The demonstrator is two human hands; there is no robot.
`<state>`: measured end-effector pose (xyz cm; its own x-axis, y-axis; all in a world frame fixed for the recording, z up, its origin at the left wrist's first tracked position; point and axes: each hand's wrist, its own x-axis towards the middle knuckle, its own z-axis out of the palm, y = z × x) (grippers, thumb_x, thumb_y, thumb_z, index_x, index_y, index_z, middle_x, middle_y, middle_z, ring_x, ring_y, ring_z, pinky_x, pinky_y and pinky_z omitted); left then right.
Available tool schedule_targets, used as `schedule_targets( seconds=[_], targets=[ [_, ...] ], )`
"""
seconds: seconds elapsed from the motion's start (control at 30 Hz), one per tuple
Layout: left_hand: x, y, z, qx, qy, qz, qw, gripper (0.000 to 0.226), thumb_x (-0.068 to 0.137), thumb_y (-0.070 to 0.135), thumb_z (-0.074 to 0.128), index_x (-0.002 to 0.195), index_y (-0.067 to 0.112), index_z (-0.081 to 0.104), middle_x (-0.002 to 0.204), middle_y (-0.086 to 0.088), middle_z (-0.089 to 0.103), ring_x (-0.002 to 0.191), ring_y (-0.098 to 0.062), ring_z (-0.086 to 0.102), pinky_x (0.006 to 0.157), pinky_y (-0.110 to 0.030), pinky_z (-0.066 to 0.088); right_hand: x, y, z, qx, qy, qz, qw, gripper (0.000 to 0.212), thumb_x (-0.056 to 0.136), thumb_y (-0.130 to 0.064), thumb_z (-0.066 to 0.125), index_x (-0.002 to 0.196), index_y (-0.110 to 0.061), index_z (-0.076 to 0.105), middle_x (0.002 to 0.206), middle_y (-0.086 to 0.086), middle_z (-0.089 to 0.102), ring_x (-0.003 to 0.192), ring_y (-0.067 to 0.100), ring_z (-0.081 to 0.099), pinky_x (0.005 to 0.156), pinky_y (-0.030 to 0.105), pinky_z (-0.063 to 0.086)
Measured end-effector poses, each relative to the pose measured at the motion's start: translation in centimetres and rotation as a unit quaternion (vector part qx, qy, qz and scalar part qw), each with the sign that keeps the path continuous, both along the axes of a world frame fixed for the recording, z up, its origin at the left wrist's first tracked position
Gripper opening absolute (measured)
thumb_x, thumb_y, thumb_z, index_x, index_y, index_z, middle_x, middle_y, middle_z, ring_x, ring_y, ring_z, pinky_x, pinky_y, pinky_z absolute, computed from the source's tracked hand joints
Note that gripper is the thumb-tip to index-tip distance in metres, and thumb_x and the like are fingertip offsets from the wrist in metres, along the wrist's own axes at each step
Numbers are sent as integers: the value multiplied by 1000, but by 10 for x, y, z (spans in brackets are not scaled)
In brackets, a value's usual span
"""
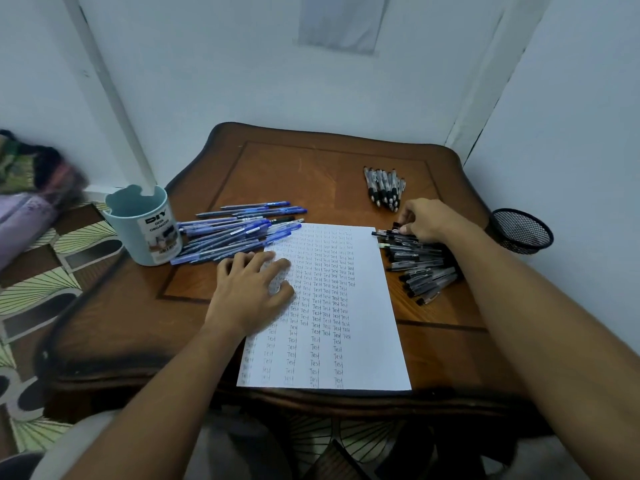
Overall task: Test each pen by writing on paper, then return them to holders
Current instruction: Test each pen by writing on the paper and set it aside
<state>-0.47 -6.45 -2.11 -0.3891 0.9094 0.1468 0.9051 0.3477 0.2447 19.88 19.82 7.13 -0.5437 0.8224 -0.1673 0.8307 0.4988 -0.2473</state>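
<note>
A brown wooden table [311, 174] with a scalloped edge filled the corner of a white-walled room, and patterned floor tiles [38, 282] showed to its left. On the table's middle lay a white sheet of paper [370, 323], covered in columns of the handwritten word "Test" over most of its upper and left part. The left hand [251, 292] lay flat with fingers spread and straight, pressing the sheet's left edge. A loose heap of blue pens [239, 233] lay just beyond that hand, touching the paper's top left corner, and beside the heap stood a pale teal holder [143, 225], upright, its label reading "DIY Desk Organizer". A pile of black pens [420, 268] lay along the paper's right edge. The right hand [427, 220] rested on the far end of this pile with fingers curled; it appeared to pinch one black pen [389, 232] near its cap, though the grip was small and partly hidden. At the table's right edge sat a black mesh holder [523, 232], tilted toward the camera. Farther back lay a tidy row of grey-barrelled pens [385, 188], set side by side.
</note>
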Motion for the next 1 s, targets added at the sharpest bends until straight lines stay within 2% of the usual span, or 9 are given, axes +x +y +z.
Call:
schedule_targets(
  seconds=[0.1,0.17,0.3,0.43,0.57,0.77,0.87,0.93,1.0],
  targets=[
    [0,0,1,-2,0,0,1000,60,86,62,20,135,43,48,149,12,41,132,-16,31,112,-47,17,2,-3,0,30,7,17,999,8,99,-20,61,101,-27,57,112,3,67,103,25,58,100,51,46],
    [1,0,1,-3,0,1,1000,61,85,63,19,135,44,48,149,12,41,132,-16,31,112,-47,17,2,-7,-2,58,47,38,996,15,103,-20,54,117,-24,58,117,5,65,105,26,59,98,49,48],
    [1,-1,0,0,-1,1,1000,62,84,63,18,135,44,48,149,12,42,132,-16,31,111,-48,18,3,-17,-8,134,118,69,981,29,107,-28,42,135,-26,51,115,8,61,98,25,59,80,37,49],
    [2,0,1,-5,1,-1,1000,63,84,64,17,136,44,48,150,12,41,132,-16,31,111,-47,18,4,-34,-8,87,240,39,966,35,109,-29,36,141,-31,48,85,-4,57,65,11,46,58,25,36],
    [0,0,1,1,0,6,1000,64,83,64,18,136,44,48,150,13,41,131,-15,31,109,-45,17,-6,-56,-11,-124,502,-106,849,26,107,-24,43,116,-32,66,68,-6,50,51,9,33,42,23,27],
    [2,0,2,-5,3,2,1000,66,82,65,17,137,43,47,150,13,41,132,-15,31,110,-45,18,-14,-79,-9,-317,619,-145,704,29,100,0,52,125,-15,54,83,9,60,64,12,52,51,22,45],
    [3,1,3,-5,4,2,1000,65,82,64,17,136,44,47,150,13,41,131,-15,31,108,-44,17,-11,-85,-17,-291,600,-126,734,18,102,-14,55,114,-4,64,82,5,69,76,15,59,67,25,53],
    [2,1,3,-8,5,2,1000,65,82,64,17,136,44,47,150,13,40,131,-15,30,109,-44,17,-8,-90,-26,-248,559,-114,783,18,103,-25,54,108,-10,62,77,-4,71,69,12,53,57,21,46],
    [1,1,2,-10,4,2,1000,65,82,64,17,137,44,47,151,13,40,132,-15,30,109,-45,17,-5,-97,-35,-249,538,-111,798,15,105,-31,47,111,-17,50,78,0,72,60,13,53,49,21,43]
  ],
)
